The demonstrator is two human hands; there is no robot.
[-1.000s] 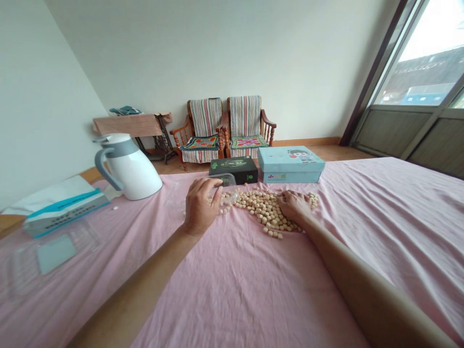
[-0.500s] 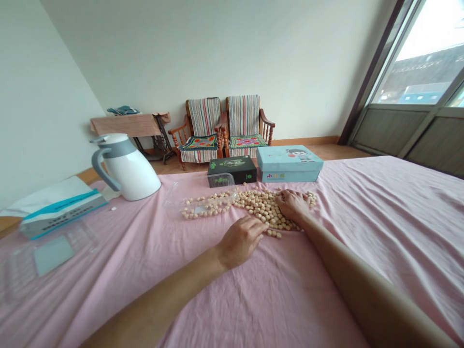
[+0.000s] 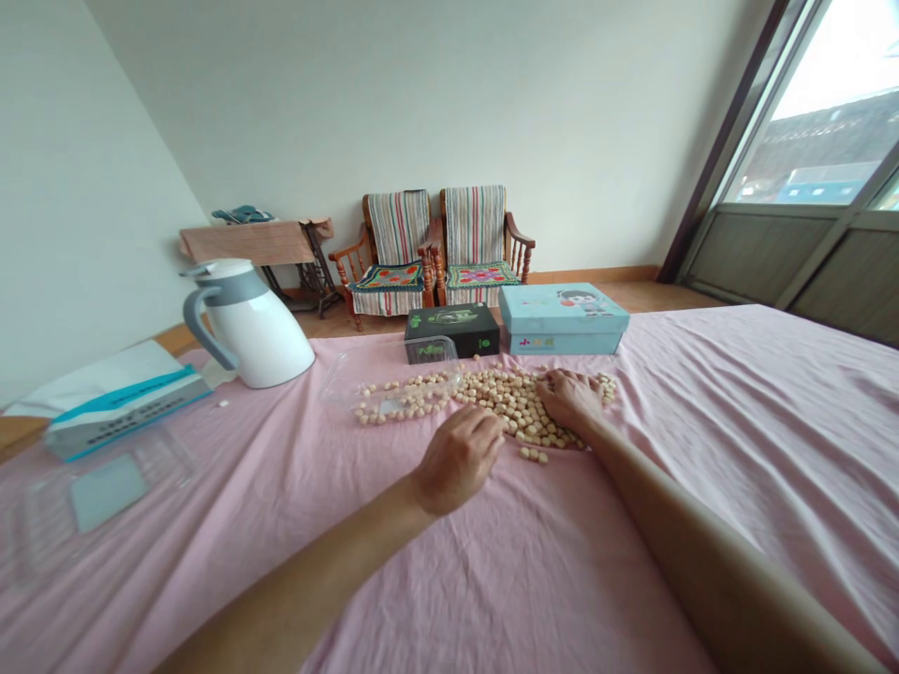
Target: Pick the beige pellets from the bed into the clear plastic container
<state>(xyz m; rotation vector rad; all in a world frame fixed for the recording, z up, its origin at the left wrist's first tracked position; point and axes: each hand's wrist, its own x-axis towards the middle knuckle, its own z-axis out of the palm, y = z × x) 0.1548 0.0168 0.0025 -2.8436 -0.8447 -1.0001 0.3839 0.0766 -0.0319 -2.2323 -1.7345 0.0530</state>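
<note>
Left hand [image 3: 460, 459] moved from clear tray [image 3: 346, 382] to pale pieces [image 3: 516, 402], right hand [image 3: 572, 400] atop them, both grips unclear

Glossy clear plastic container [image 3: 338, 376], matt beige pieces [image 3: 516, 401], perhaps wooden, wrinkled soft cloth [image 3: 534, 571], smooth glossy jug [image 3: 263, 337]

Pink cloth [image 3: 554, 552] under beige pieces [image 3: 516, 398]

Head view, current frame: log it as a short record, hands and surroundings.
Surface: pink cloth
Pile: small rounded beige pieces, loose
Right hand: on the pile's right part
Left hand: curled beside the pile's near edge; grasp unclear
Container: clear plastic tray, some pieces inside
Behind: flat black box, pale-blue cardboard box
Left: white-and-grey jug
</note>
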